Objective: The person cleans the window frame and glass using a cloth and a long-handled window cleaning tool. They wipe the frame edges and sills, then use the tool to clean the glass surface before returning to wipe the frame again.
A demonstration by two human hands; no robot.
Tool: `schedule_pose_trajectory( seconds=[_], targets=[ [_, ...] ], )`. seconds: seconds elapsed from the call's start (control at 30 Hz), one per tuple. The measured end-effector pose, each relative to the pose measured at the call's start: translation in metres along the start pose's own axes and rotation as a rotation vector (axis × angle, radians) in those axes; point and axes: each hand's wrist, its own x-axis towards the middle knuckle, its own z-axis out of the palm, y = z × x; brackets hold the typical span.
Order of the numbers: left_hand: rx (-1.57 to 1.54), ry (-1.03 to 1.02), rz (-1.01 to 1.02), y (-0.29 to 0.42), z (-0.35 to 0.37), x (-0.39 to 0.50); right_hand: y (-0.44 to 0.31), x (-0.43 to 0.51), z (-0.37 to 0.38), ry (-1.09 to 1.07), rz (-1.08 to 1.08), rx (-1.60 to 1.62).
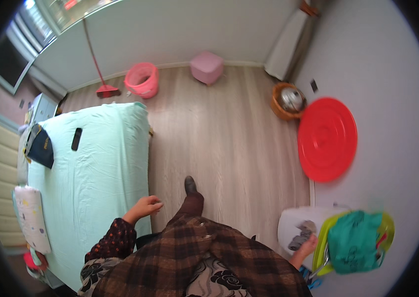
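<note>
In my right hand (309,245), at the lower right, is a crumpled grey cloth (301,236), perhaps a rag or socks. It hangs over a white surface (289,219), close beside a lime-green basin (322,241) that bears a teal plastic bag (356,241) with writing on it. My left hand (145,208) holds nothing; its fingers are loosely bent and apart. That hand hovers near the edge of a bed with a mint-green sheet (90,178).
A large red round lid (328,139) leans at the right wall, beside an orange basket (281,111) with metal ware. By the far wall stand a pink stool (207,67), a pink bucket (142,80) and a red broom (107,91). A phone (77,139) and dark bag (41,148) lie bedside.
</note>
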Motion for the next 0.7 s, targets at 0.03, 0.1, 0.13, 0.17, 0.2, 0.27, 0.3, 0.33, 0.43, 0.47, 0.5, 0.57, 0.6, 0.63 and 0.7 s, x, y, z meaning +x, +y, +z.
schedule_pose_trajectory(
  seconds=[0.03,0.1,0.13,0.17,0.2,0.27,0.3,0.33,0.43,0.47,0.5,0.57,0.6,0.63,0.7],
  targets=[
    [0.016,-0.018,0.045,0.015,-0.023,0.012,-0.045,-0.033,0.062,-0.074,0.023,0.017],
    [0.064,0.025,0.118,0.025,-0.073,0.04,-0.116,-0.083,0.166,-0.119,-0.02,0.022],
    [0.089,0.038,0.146,0.029,-0.09,0.054,-0.146,-0.094,0.205,-0.245,-0.134,-0.039],
    [0.094,0.087,0.186,0.036,-0.116,0.066,-0.173,-0.11,0.24,-0.365,-0.233,-0.102],
    [0.097,0.142,0.217,0.041,-0.144,0.074,-0.205,-0.127,0.281,-0.464,-0.278,-0.055],
    [0.06,0.268,0.248,0.053,-0.192,0.086,-0.267,-0.165,0.367,-0.654,-0.334,0.046],
    [0.028,0.333,0.256,0.064,-0.214,0.09,-0.292,-0.184,0.404,-0.732,-0.341,0.102],
    [-0.037,0.361,0.261,0.069,-0.232,0.095,-0.313,-0.197,0.443,-0.802,-0.387,0.134],
    [-0.154,0.374,0.241,0.089,-0.268,0.104,-0.383,-0.24,0.54,-0.996,-0.484,0.26],
    [-0.184,0.395,0.232,0.086,-0.281,0.114,-0.409,-0.258,0.575,-1.064,-0.506,0.315],
    [-0.221,0.423,0.223,0.078,-0.294,0.123,-0.434,-0.277,0.613,-1.137,-0.543,0.347],
    [-0.293,0.481,0.192,0.073,-0.323,0.143,-0.477,-0.313,0.686,-1.267,-0.597,0.406],
    [-0.336,0.519,0.169,0.072,-0.335,0.15,-0.502,-0.335,0.717,-1.322,-0.635,0.413],
    [-0.381,0.558,0.138,0.073,-0.344,0.154,-0.523,-0.357,0.749,-1.383,-0.667,0.417],
    [-0.485,0.666,0.058,0.08,-0.366,0.168,-0.551,-0.398,0.821,-1.48,-0.674,0.495]
  ],
)
